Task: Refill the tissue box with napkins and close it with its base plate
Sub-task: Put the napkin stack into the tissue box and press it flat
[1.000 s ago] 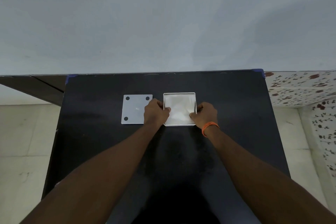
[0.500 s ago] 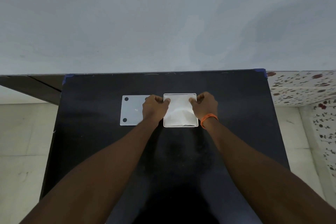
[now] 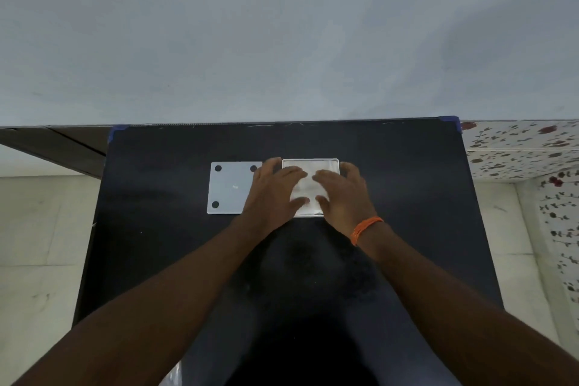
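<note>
The white square tissue box [image 3: 326, 162] stands open side up on the black table [image 3: 407, 197], filled with white napkins [image 3: 308, 188]. My left hand [image 3: 272, 191] lies flat over the box's left part, fingers spread on the napkins. From the right, my right hand [image 3: 343, 193] rests the same way on the napkins, with an orange band on its wrist. The white base plate [image 3: 230, 188] with black round feet lies flat just left of the box, its right edge under my left hand.
The table's far edge meets a pale grey wall. Pale floor tiles [image 3: 40, 244] show to the left, and a flower-patterned surface [image 3: 526, 147] stands to the right of the table.
Both hands moved from gripping the box's side walls to lying flat on top of the napkins, fingers spread. The box and the plate stayed in place.
</note>
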